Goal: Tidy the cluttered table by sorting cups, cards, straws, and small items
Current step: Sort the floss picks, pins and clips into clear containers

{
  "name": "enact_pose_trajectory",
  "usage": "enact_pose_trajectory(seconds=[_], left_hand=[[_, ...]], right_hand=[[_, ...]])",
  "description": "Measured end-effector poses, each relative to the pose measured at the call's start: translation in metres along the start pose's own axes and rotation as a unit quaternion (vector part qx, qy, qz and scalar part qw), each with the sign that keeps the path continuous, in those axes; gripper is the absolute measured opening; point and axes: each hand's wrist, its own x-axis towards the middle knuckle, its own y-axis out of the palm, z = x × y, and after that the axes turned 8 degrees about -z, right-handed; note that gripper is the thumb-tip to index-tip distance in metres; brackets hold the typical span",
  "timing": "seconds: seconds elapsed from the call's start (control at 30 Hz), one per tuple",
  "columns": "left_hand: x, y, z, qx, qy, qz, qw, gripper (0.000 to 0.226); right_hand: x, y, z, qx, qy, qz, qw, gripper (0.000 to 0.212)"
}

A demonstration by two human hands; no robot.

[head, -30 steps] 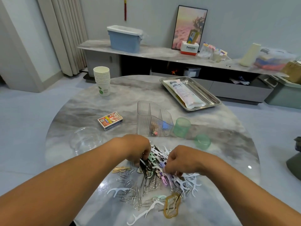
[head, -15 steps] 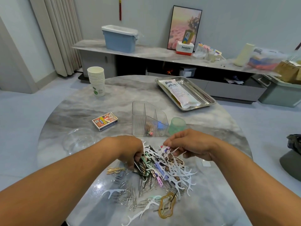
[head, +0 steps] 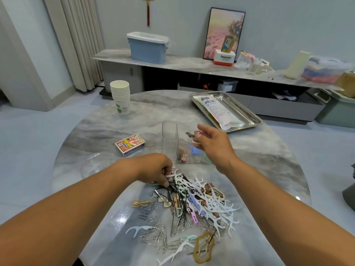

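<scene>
My right hand (head: 211, 144) pinches a small dark clip (head: 190, 134) over the clear organizer (head: 178, 143) (ready to drop), while my left hand (head: 155, 169) grips black pins (head: 173, 186) from the pile.

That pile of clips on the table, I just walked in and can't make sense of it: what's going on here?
A person is sorting it by hand. The right hand pinches a small dark clip over the clear organizer, which already holds some pieces. The left hand picks at the pile of floss picks, hairpins and paper clips. The paper cups are stacked and a card box lies nearby.
</scene>
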Motion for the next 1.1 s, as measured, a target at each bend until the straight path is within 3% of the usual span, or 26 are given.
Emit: enact_pose_trajectory(seconds=[0.13, 0.27, 0.37, 0.47, 0.57, 0.67, 0.87, 1.1], left_hand=[[0.000, 0.004, 0.010, -0.017, -0.004, -0.029, 0.999, 0.024], [0.002, 0.004, 0.014, -0.021, -0.007, -0.048, 0.999, 0.019], [0.001, 0.001, 0.017, -0.004, -0.011, -0.037, 0.999, 0.029], [-0.001, -0.007, 0.012, 0.040, -0.001, -0.027, 0.999, 0.045], [-0.002, -0.014, -0.006, 0.077, 0.033, 0.013, 0.996, 0.033], [-0.005, -0.004, -0.020, 0.161, 0.043, 0.077, 0.983, 0.032], [-0.005, 0.011, -0.019, 0.191, 0.039, 0.082, 0.977, 0.021], [-0.008, -0.024, -0.004, -0.020, 0.000, 0.016, 1.000, 0.016]], right_hand=[[0.003, 0.005, -0.009, -0.051, -0.009, 0.074, 0.996, 0.054], [-0.001, 0.003, -0.005, -0.137, -0.105, -0.022, 0.985, 0.033], [-0.013, 0.003, 0.002, -0.194, -0.119, -0.060, 0.972, 0.014], [-0.028, 0.001, 0.010, -0.324, -0.070, 0.070, 0.941, 0.008], [-0.045, 0.004, 0.009, -0.398, -0.012, 0.253, 0.882, 0.002], [-0.053, 0.009, -0.002, -0.450, -0.016, 0.292, 0.843, 0.009], [-0.051, 0.002, -0.007, -0.442, -0.013, 0.241, 0.864, 0.008], [-0.046, -0.004, -0.009, -0.344, 0.046, 0.224, 0.911, 0.009]])
